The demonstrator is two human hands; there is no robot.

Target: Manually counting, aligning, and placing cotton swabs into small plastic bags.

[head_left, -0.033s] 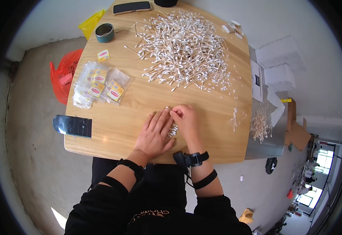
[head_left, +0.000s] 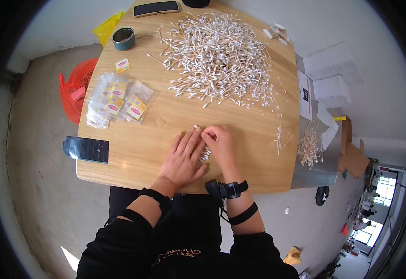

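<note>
I'm pressing my left hand [head_left: 184,160] flat and open beside a small bundle of cotton swabs [head_left: 205,154], my right hand [head_left: 221,146] pinching 1 swab [head_left: 198,129], big swab pile [head_left: 217,56] lying farther up the wooden table [head_left: 133,153].

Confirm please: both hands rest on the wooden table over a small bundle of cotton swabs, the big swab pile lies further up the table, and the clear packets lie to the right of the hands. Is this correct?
Not quite. In the head view the clear packets lie to the left of the left hand and right hand, not the right. The small bundle of cotton swabs, the wooden table and the big swab pile are as you say.
</note>
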